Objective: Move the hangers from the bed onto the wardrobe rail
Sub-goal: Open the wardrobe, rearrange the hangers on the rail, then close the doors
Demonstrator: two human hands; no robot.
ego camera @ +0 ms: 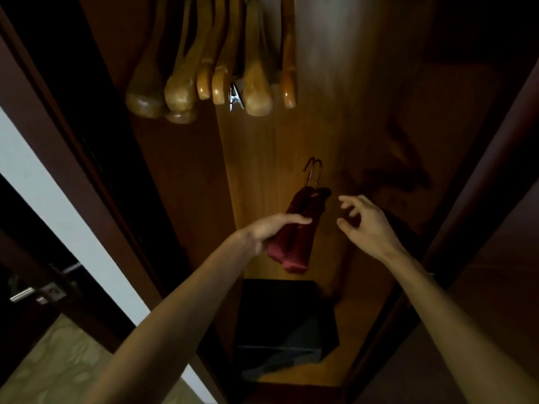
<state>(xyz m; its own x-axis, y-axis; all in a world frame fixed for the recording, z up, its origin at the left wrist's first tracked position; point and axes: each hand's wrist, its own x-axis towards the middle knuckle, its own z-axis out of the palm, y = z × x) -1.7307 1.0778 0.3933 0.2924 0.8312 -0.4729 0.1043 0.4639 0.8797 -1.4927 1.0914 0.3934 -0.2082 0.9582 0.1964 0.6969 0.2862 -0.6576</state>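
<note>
I look into an open wooden wardrobe. My left hand grips two dark red padded hangers by one end, their metal hooks pointing up and away. Just to the right of those hangers hovers my right hand, fingers loosely spread and holding nothing. Several wooden hangers hang at the top of the view, one with a metal clip. The rail itself is out of view above.
A black safe box sits on the wardrobe floor below my hands. The wardrobe's dark side panel stands on the left and its frame on the right. A door handle shows at far left.
</note>
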